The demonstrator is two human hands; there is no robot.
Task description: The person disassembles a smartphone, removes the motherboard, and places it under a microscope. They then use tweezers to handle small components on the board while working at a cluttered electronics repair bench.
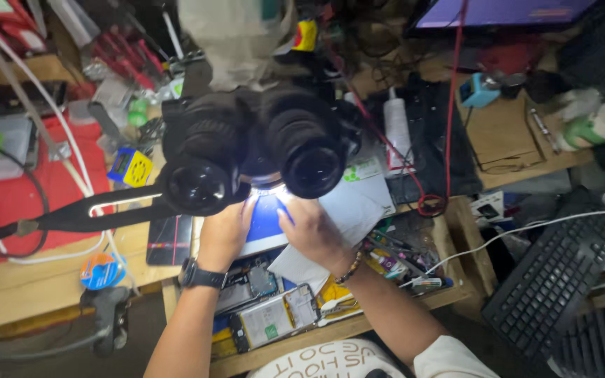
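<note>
A black binocular microscope [253, 150] hangs over the bench, its two eyepieces facing me. Under it lies a brightly lit blue mat [266, 218]. My left hand [224, 232], with a black watch on the wrist, rests at the mat's left edge, partly under the eyepieces. My right hand [311, 231], with a bead bracelet, lies on the mat's right side, fingers curled toward the lit spot. What the fingers hold is hidden by the microscope and the glare. An opened phone [274, 316] lies near the bench's front edge below my hands.
A black keyboard [553, 278] sits at the right. A yellow-and-blue box [131, 168] and a blue tape roll [101, 270] lie at the left, by a red mat [29, 189]. Red-handled tools, a white tube [396, 126], cables and a monitor crowd the back.
</note>
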